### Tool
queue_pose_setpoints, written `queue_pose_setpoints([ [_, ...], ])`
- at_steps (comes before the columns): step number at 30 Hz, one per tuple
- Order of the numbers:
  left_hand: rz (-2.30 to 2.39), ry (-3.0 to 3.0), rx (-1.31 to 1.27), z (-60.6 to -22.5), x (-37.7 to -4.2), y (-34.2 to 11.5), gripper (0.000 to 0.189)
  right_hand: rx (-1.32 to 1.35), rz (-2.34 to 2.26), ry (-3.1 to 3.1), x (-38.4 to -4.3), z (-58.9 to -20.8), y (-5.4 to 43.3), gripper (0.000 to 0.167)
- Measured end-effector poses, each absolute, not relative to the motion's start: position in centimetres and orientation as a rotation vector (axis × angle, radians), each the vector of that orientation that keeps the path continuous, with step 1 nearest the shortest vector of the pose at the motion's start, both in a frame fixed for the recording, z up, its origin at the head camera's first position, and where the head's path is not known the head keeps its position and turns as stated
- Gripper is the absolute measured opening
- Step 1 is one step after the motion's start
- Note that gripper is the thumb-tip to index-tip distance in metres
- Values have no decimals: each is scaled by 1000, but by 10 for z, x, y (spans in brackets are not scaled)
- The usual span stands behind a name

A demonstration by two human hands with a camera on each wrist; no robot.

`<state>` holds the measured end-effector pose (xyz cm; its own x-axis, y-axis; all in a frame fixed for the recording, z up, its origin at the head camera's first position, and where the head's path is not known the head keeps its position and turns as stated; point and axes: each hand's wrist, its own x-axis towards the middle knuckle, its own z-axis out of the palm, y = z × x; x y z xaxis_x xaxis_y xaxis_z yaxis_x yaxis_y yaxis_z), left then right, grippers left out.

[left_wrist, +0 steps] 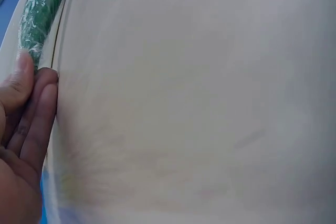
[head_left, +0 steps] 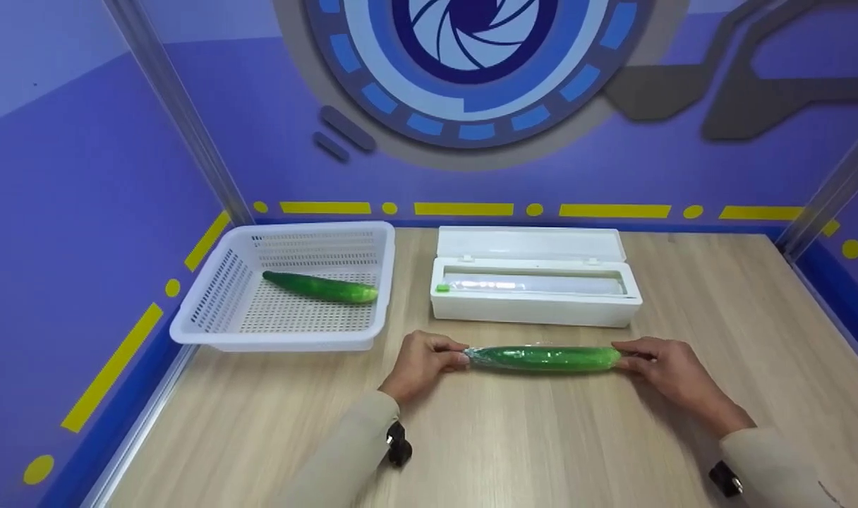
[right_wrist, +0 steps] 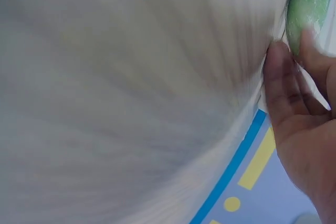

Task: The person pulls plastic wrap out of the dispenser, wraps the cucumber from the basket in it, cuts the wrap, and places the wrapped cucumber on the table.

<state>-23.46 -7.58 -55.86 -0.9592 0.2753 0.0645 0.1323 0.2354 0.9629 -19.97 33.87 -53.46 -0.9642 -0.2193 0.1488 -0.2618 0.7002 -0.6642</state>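
A green cucumber [head_left: 542,358] wrapped in clear plastic film lies crosswise between the two hands, close over the table. My left hand [head_left: 420,363] pinches the film-covered left end between thumb and fingers. At the paler right end, my right hand [head_left: 672,370] pinches with its thumb and fingers. Wrinkled, shiny film shows on the cucumber [left_wrist: 39,17] in the left wrist view, just past the left thumb. The right wrist view shows the right thumb and fingertips at the light green end of the cucumber [right_wrist: 310,3].
An unwrapped cucumber [head_left: 321,288] lies in a white perforated basket [head_left: 288,344] at the left. Behind the hands stands a white cling film dispenser [head_left: 535,310], its lid raised, with a film roll [head_left: 535,283] inside. Blue panels [head_left: 471,183] border the wooden table [head_left: 528,444].
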Motion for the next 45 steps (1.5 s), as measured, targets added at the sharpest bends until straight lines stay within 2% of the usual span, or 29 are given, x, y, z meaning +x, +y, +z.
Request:
queue_pose_setpoints([
  [6,1978,2186,244,-562,-235,-77,9,356,1148,-2913,-199,-534,336,24],
  [13,1891,2241,360,-559,-233,-77,20,427,1118,-2889,-201,-536,342,15],
  [22,1653,2513,504,-554,-233,-78,26,512,1110,-2845,-201,-536,345,12],
  [28,1569,2684,545,-554,-235,-75,17,498,1080,-2849,-200,-536,343,17],
  [36,1754,2505,430,-554,-234,-74,10,404,1111,-2923,-200,-534,338,32],
  [40,1750,2491,441,-554,-234,-74,5,410,1151,-2940,-201,-534,338,27],
  [45,1701,2544,424,-553,-232,-75,10,463,1204,-2913,-201,-535,341,15],
])
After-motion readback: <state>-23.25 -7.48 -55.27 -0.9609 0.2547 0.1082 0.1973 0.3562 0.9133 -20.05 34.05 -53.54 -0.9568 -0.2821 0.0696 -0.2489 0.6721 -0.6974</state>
